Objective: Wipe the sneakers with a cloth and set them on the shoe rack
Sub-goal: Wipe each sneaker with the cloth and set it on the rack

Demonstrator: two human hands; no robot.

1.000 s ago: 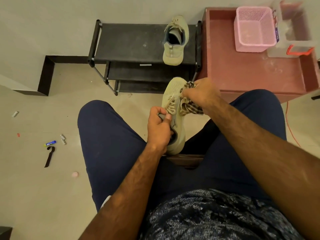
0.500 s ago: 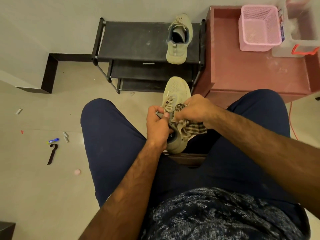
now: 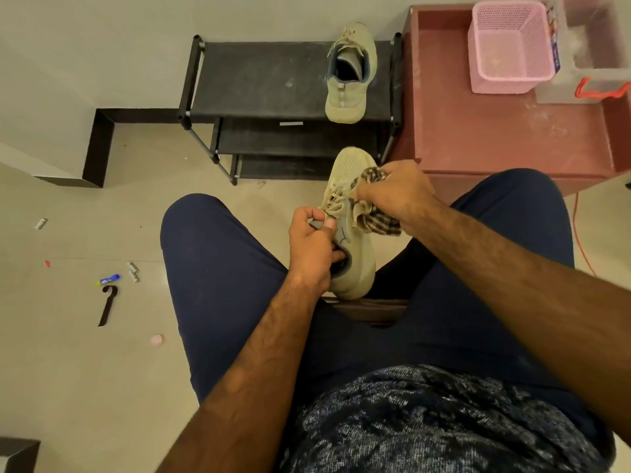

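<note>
Head cam, centre of frame: one beige sneaker (image 3: 353,165) was gripped at the collar by the left hand (image 3: 312,247), while a checked cloth (image 3: 379,223) was bunched in the right hand (image 3: 396,192) and pressed against the lace area. Wiping step, pretty clearly. The other sneaker (image 3: 348,97) was parked on the black shoe rack (image 3: 259,76), upper middle. Next up, probably: this one would need to be set beside it.

No text is legible, not even on the sneaker (image 3: 358,268).
</note>
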